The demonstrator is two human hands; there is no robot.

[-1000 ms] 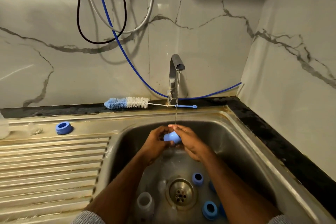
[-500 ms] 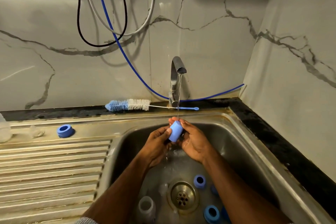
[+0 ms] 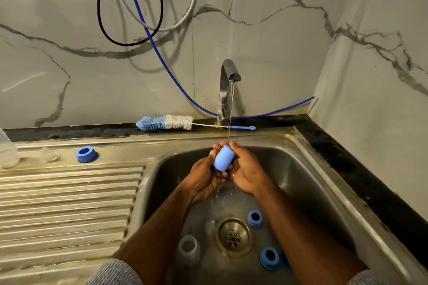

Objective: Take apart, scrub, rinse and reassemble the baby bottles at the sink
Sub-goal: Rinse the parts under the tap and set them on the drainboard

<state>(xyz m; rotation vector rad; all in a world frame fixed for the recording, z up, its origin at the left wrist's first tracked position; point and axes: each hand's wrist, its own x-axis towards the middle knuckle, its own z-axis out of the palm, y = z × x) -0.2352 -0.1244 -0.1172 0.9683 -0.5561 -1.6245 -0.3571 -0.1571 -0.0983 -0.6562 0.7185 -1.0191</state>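
Blue cap (image 3: pixel 224 158): held tilted under the thin stream of water (image 3: pixel 230 109) that falls from the tap (image 3: pixel 228 81), above the sink basin (image 3: pixel 301 183); its rounded end points up toward the stream.
Left hand (image 3: pixel 203 178): fingers curled under and around the lower end of the blue cap, thumb near its side.
Right hand (image 3: pixel 245 169): fingers wrapped over the upper end of the blue cap, clamped on it from the right.
Change from one second ago: the blue cap then lay low and mostly hidden between the hands; it now stands clear of them, more of its length visible.
Change from half a second ago: the pose of hands and cap is nearly the same; the cap remains under the stream.
Basin floor: a clear bottle (image 3: pixel 188 247) lies left of the drain (image 3: pixel 232 236); a blue ring (image 3: pixel 254 218) sits right of the drain, and a second blue ring (image 3: pixel 269 258) nearer the viewer.
Drainboard (image 3: pixel 69 203): a third blue ring (image 3: pixel 85 154) rests at its far edge, beside a clear teat (image 3: pixel 49 156); a clear container (image 3: pixel 7 150) stands at the left margin.
Ledge: a bottle brush (image 3: pixel 166 122) lies behind the sink, its handle reaching past the tap base.
Wall: looped cables (image 3: pixel 129 30) hang above.
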